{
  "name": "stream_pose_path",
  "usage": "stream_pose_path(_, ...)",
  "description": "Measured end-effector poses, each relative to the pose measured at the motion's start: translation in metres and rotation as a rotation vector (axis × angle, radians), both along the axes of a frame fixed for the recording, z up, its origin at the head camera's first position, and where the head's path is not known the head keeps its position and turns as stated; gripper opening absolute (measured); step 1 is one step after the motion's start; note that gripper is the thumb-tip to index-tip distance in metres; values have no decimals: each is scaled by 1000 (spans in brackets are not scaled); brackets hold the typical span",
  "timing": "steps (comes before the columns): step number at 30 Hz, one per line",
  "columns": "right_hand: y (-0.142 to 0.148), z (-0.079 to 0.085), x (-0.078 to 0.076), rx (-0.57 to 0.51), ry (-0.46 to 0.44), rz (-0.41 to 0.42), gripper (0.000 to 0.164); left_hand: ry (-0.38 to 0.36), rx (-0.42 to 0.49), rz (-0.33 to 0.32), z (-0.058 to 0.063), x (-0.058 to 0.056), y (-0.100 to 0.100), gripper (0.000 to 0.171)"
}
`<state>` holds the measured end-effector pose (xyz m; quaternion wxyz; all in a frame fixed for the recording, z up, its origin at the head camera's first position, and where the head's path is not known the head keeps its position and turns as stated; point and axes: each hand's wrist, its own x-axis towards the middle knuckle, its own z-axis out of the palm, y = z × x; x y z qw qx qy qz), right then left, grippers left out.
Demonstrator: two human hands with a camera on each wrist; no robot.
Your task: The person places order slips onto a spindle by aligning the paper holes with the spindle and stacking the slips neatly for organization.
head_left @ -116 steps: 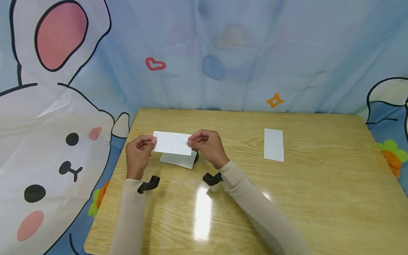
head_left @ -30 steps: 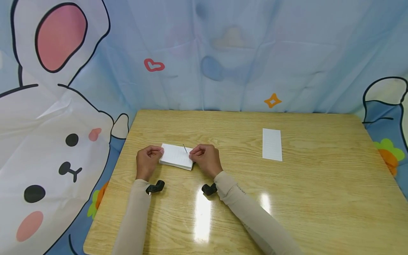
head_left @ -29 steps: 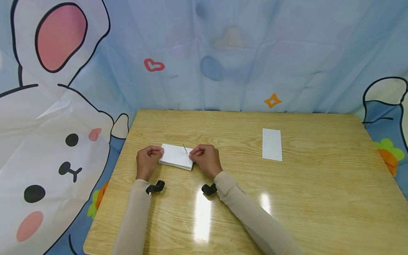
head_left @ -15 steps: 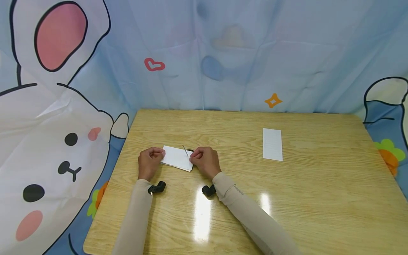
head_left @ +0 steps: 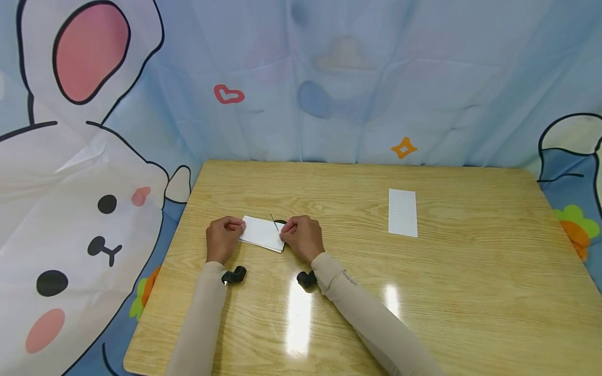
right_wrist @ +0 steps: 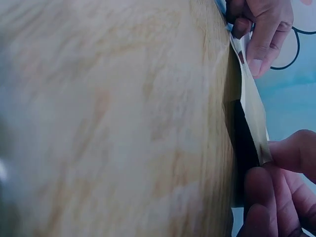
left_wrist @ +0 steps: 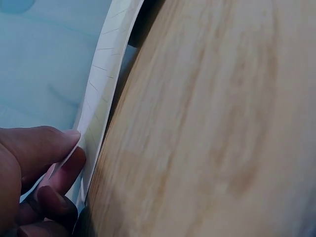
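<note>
On my feed the lined white sheet [head_left: 260, 233], lately held up clear, now lies low over the paper beneath [head_left: 273, 249], left of the middle of the counter [head_left: 447, 271]. A thin dark rod [head_left: 274, 222], which didn't show when the sheet was up, stands out above its right part. I take that as the sheet being threaded onto it. The left grip [head_left: 222, 240] is closed, pinching the left end; the right grip [head_left: 304, 238] pinches the right end. In the last half second little has moved, so I judge the seating unfinished.
</note>
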<state>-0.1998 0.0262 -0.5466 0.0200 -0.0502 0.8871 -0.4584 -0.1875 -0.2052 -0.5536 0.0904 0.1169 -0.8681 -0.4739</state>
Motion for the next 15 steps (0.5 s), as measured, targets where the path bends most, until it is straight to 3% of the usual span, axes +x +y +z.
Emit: stream_pose_path(15,6,1,3,33,17,31,12,20,-93,-2,0,-1,3,5)
